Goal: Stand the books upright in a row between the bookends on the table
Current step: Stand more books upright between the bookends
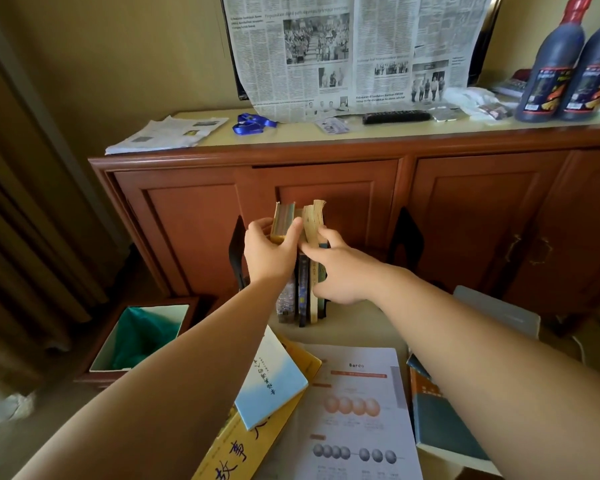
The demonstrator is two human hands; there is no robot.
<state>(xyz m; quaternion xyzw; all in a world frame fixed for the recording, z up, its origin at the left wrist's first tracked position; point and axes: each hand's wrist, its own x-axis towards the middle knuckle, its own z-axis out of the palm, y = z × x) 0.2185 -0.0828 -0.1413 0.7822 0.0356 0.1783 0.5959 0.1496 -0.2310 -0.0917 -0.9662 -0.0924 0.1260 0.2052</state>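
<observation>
The left hand [269,252] grips the top of the leftmost standing book [283,221] near the middle of the frame, thumb on one side and fingers curled round the other, while the right hand [340,271] rests against the right side of the same small row, its fingers reaching into the yellowed pages of a worn paperback [314,220] and its thumb low against the spines. The step in hand looks like squaring up the first few books [302,292] so they stand straight beside the left bookend [237,251], a thin black metal plate; the right bookend [407,237] stands well apart, leaving a wide gap. The row seems only partly built. Next, judging by what lies flat on the table [361,327] in the lower part of the frame, one hand must keep the row from toppling while the other fetches another book: a glossy pale-blue paperback [274,382] lying on a yellow one [246,448], a teal book [444,420] at lower right, and a limp printed sheet [357,410] between them. The standing books are soft-covered, with curled page edges, so they may lean.
</observation>
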